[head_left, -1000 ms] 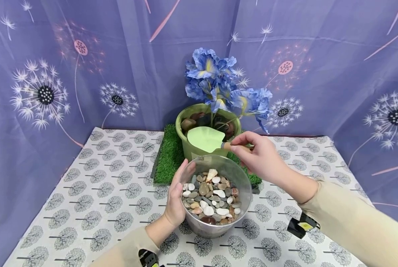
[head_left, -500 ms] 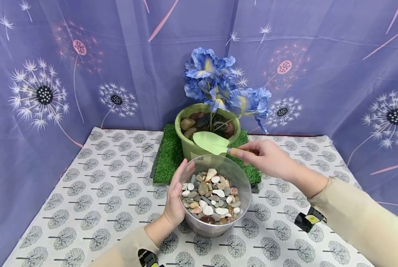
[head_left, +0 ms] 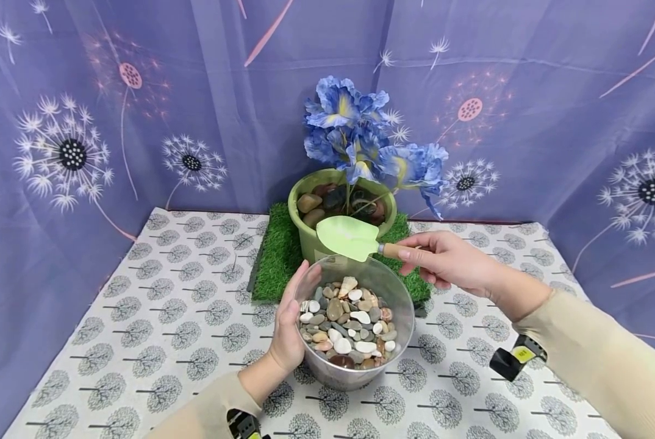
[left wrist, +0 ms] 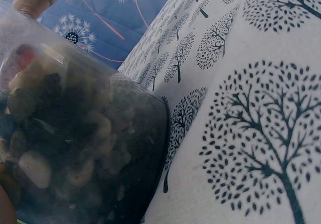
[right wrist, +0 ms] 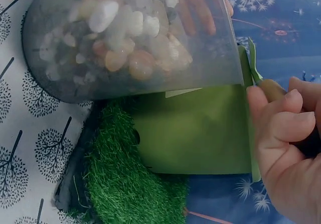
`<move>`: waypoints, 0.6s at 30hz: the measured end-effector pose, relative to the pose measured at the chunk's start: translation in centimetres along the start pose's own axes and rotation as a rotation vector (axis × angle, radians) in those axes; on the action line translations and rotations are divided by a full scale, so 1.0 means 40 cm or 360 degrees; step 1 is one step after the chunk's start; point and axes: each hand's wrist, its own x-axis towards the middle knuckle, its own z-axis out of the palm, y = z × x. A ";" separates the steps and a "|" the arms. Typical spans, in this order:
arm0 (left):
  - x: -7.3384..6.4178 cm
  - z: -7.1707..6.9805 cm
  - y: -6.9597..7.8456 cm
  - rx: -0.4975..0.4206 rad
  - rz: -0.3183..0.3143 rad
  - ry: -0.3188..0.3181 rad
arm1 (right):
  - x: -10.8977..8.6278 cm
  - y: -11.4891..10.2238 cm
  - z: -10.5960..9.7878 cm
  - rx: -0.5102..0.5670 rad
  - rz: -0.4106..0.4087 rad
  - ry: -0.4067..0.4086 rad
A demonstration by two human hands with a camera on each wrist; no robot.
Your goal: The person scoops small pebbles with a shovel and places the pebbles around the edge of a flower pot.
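Observation:
My left hand (head_left: pixel 288 338) cups the left side of a clear plastic bucket (head_left: pixel 341 379), its fingers curving behind the wall. Mixed pebbles (head_left: pixel 355 332), white, grey and brown, fill its lower part. My right hand (head_left: pixel 450 262) pinches the wooden handle of a hand trowel (head_left: pixel 349 238) with a light green blade. No pebbles show on the blade. It hangs by the front rim of a green flowerpot (head_left: pixel 312 242), above the bucket's far edge. Through the bucket, the right wrist view shows left-hand fingers (right wrist: pixel 200 13).
Blue artificial irises (head_left: pixel 355 128) rise from the pot, with larger stones (head_left: pixel 308 202) round their stems. Under the pot lies a green artificial grass mat (head_left: pixel 277 268). A tree-print cloth (head_left: pixel 185 347) covers the table, and a purple dandelion-print curtain (head_left: pixel 239 116) hangs behind and at both sides.
My right hand has shifted right and down, and the trowel's blade has dropped a little toward the right, showing more handle. My left hand and the bucket stay in place.

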 end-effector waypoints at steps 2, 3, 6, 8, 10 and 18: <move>0.001 0.000 0.000 0.0010 0.0009 -0.0002 | -0.002 0.002 0.001 0.0000 0.0005 0.0027; 0.001 0.000 0.000 0.0015 0.0016 -0.0002 | -0.003 0.002 0.003 0.0008 0.0016 0.0051; 0.000 -0.001 -0.001 0.0027 0.0037 0.0000 | -0.003 0.003 0.010 0.0066 0.0061 0.0143; 0.000 -0.001 -0.002 0.0031 0.0049 -0.0001 | -0.004 0.003 0.016 0.0102 0.0081 0.0198; -0.001 0.000 -0.002 0.0032 0.0054 -0.0002 | -0.005 0.006 0.020 0.0135 0.0088 0.0241; 0.001 0.000 0.002 0.0016 0.0022 0.0004 | -0.023 0.019 0.016 0.0246 -0.0002 0.0254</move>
